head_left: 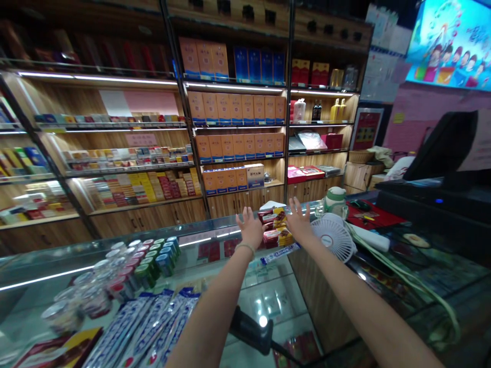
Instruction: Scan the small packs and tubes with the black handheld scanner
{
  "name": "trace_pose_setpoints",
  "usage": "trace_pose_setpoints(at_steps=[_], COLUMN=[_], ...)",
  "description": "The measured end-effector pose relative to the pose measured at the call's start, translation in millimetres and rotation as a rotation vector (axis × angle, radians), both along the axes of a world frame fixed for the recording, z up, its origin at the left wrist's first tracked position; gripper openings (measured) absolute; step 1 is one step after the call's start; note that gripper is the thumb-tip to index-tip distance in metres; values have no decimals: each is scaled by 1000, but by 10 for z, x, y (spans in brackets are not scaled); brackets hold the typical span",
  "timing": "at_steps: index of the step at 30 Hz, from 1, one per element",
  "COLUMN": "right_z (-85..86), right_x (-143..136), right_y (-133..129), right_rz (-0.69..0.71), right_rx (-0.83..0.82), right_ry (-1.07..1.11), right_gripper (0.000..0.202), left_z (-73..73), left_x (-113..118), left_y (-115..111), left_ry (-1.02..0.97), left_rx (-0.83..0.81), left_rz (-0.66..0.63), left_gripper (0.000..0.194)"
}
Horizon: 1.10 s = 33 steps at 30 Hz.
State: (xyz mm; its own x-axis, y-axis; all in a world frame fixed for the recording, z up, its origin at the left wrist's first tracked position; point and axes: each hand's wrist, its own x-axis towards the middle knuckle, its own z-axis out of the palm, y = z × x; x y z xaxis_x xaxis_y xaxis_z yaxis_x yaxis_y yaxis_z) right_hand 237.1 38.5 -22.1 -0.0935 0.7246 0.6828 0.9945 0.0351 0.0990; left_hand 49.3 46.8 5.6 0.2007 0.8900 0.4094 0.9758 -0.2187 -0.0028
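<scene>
Both my arms reach forward over the glass counter [215, 283]. My left hand [251, 230], with a band on its wrist, has its fingers spread at the left side of a small stack of red and yellow snack packets [271, 237]. At the stack's right side is my right hand [300, 224], its fingers also apart. Whether either hand touches the packets I cannot tell. In front of them lies a blue and white stick packet [280, 253]. Below my left forearm is a black handheld scanner [251, 329] with a cable.
Left on the counter stand rows of small cups [94, 296], green cans [148, 268] and long blue and white packets [153, 327]. To the right are a white fan [333, 239], a lidded bottle [335, 202], cables and a black monitor [441, 145]. Stocked shelves [238, 125] line the back.
</scene>
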Motion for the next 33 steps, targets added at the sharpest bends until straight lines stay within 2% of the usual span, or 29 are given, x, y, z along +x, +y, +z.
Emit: trace_pose_setpoints(at_steps=[5,11,15,22,33], right_z=[-118,-212,-248,-205,-320], right_x=[-86,-159,-167,-183,-238], right_y=[108,154,168,176,203], right_rz=[-19,-53,-57,-42,-69], right_rx=[-35,-92,-113,-106,-218], right_ry=[20,64,106,126,157], right_gripper=[33,37,38,39,61], left_z=[-136,-244,-264,-291,-321], left_x=[0,4,31,97,113], left_y=[90,171,213,236,306], left_ry=[-2,-4,-5,-12,4], left_rx=[-17,-50,-78,-118,-185], left_rz=[47,88,98,112,106], left_gripper=[44,50,50,52,57])
